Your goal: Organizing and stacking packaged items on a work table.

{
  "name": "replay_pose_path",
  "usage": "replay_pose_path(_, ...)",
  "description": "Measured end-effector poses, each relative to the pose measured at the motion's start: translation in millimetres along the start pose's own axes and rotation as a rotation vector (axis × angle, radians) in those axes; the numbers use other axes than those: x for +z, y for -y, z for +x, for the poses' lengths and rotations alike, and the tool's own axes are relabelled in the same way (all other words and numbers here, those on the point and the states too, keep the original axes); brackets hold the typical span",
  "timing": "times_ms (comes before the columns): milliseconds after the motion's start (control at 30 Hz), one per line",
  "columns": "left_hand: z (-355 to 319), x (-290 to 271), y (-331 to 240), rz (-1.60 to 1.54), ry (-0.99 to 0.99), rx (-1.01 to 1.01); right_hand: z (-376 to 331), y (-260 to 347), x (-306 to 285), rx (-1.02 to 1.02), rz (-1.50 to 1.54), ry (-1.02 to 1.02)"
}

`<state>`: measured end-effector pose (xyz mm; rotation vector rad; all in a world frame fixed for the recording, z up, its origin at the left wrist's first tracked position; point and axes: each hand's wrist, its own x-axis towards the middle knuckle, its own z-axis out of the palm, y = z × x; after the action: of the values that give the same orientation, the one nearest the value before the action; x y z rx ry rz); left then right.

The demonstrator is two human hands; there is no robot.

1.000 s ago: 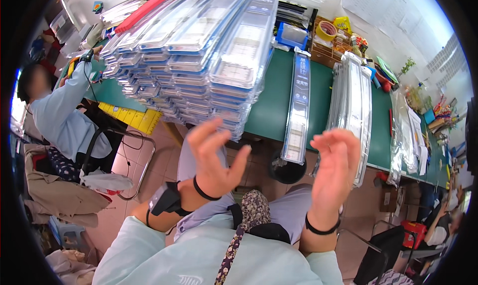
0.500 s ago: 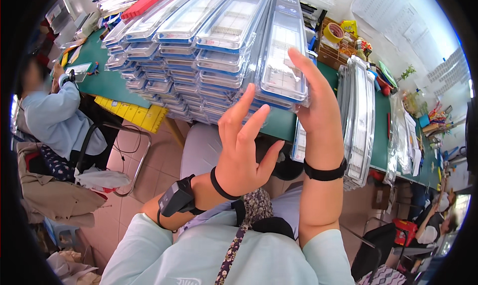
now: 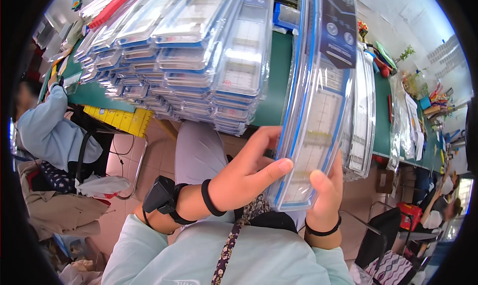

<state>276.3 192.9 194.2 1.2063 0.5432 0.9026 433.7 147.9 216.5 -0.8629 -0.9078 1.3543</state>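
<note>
A long clear plastic blister package (image 3: 318, 101) with blue edging and a dark label at its top stands upright in front of me. My left hand (image 3: 246, 178) grips its lower left edge, thumb across the front. My right hand (image 3: 326, 198) holds its bottom right corner from behind, thumb on the front. Just behind it on the green table (image 3: 276, 71) lies a big fanned stack of the same packages (image 3: 184, 61).
A second pile of clear packages (image 3: 363, 120) lies to the right on the table. A person in a light blue top (image 3: 50, 130) sits at far left by a yellow crate (image 3: 122, 119). Another person (image 3: 438, 205) sits at far right. Clutter lines the table's far right end.
A second ago both hands were raised and empty. They reached to the stack, took one package, and now hold it upright close to me.
</note>
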Motion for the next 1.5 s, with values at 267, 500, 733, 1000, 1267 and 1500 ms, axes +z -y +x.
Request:
replay_pose_path(267, 4.3, 23.1, 2.9, -0.232, 0.066, -0.02, -25.0, -4.7, -23.7, -0.046, 0.042, -0.046)
replay_pose_path(500, 1.4, 24.2, 12.9, -0.158, 0.05, 0.083, -32.1, -6.1, -49.2, -0.226, 0.087, -0.187)
replay_pose_path(733, -6.4, 23.1, 4.8, -0.193, 0.024, 0.085, -30.0, -4.9, -60.8, -0.305, 0.105, -0.025)
replay_pose_path(1000, -13.5, 21.6, 0.0, -0.163, 0.051, 0.097, -28.5, -2.5, -55.7, -0.35, 0.144, -0.162)
replay_pose_path(1267, -20.3, 19.1, -1.7, 0.082, 0.086, 0.24, -14.3, -9.0, -45.0, -0.376, -0.118, -0.201)
replay_pose_path(1500, -10.0, 26.4, 3.5, 0.165, 0.003, 0.214, -2.8, -27.2, -34.5, -0.336, -0.16, -0.196)
